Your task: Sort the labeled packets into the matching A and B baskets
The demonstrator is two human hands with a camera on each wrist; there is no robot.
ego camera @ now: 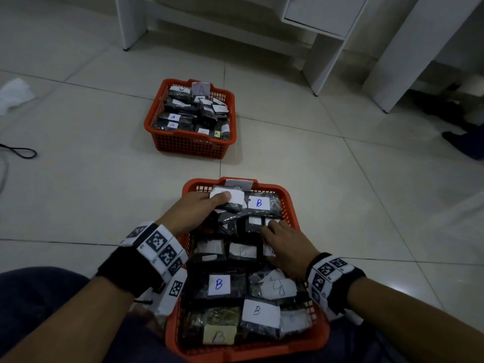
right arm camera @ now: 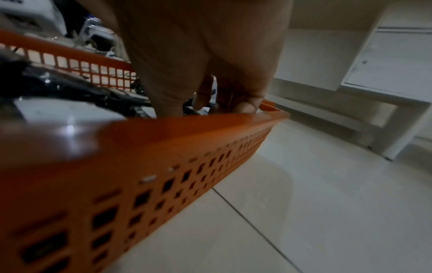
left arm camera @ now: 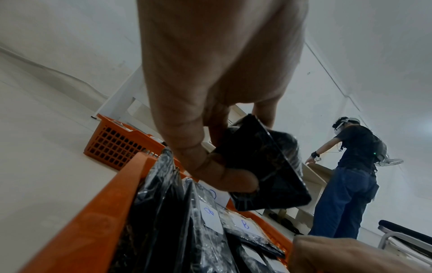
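The near orange basket (ego camera: pixel 291 205) sits between my knees, packed with dark packets whose white labels read B (ego camera: pixel 219 284). My left hand (ego camera: pixel 222 200) grips one dark packet (ego camera: pixel 231 199) at the basket's far left corner, thumb on its white label. The letter on that label is hidden. In the left wrist view the hand (left arm camera: pixel 224 160) pinches this packet (left arm camera: pixel 268 166) above the basket (left arm camera: pixel 105 199). My right hand (ego camera: pixel 273 226) reaches down among packets on the basket's right side, fingers bent; its grip is hidden. The far orange basket (ego camera: pixel 188 149) holds the A packets (ego camera: pixel 173 117).
White furniture legs (ego camera: pixel 129 27) and a cabinet frame (ego camera: pixel 323 66) stand behind the far basket. On the tiled floor lie a black cable (ego camera: pixel 22 152) and white cloth (ego camera: pixel 14 96) at the left, and dark items (ego camera: pixel 463 144) at the right. Another person (left arm camera: pixel 355 166) stands further off.
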